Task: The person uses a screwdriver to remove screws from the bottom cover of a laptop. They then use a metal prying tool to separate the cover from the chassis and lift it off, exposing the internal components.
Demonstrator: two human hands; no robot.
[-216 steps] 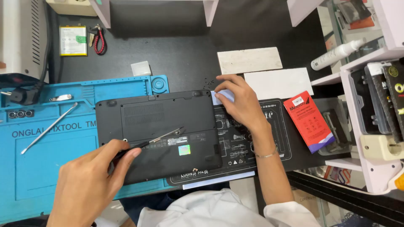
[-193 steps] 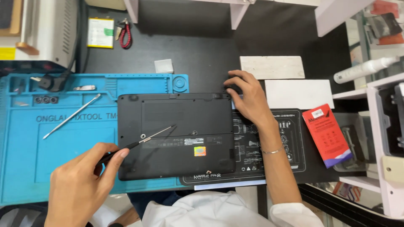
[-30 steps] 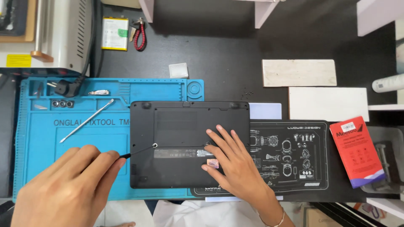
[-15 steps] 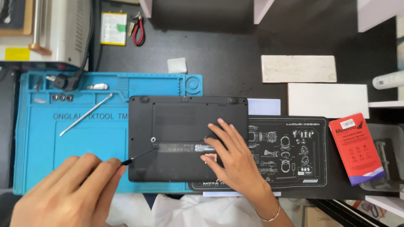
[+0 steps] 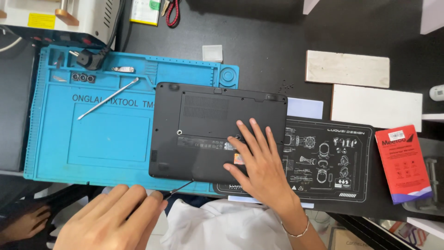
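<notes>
Pulled back toward the near edge since half a second ago, the left hand (image 5: 111, 217) now sits at seven o'clock of the laptop (image 5: 217, 132), fingers curled around a thin screwdriver (image 5: 178, 189) whose tip meets the laptop's front edge rather than its underside. At three o'clock of it, the right hand (image 5: 259, 162) lies flat and open on the black base, fingers spread, holding nothing, only pressing down near the label. That upturned laptop straddles two surfaces: its left half on the blue work mat (image 5: 92, 134), its right corner over the black printed mat (image 5: 328, 157). At ten o'clock on the blue mat lies a metal pry tool (image 5: 107, 98), well apart, with bare mat between. At two o'clock sit two pale slabs (image 5: 365, 88); at three o'clock, near the table edge, a red box (image 5: 403, 163).
</notes>
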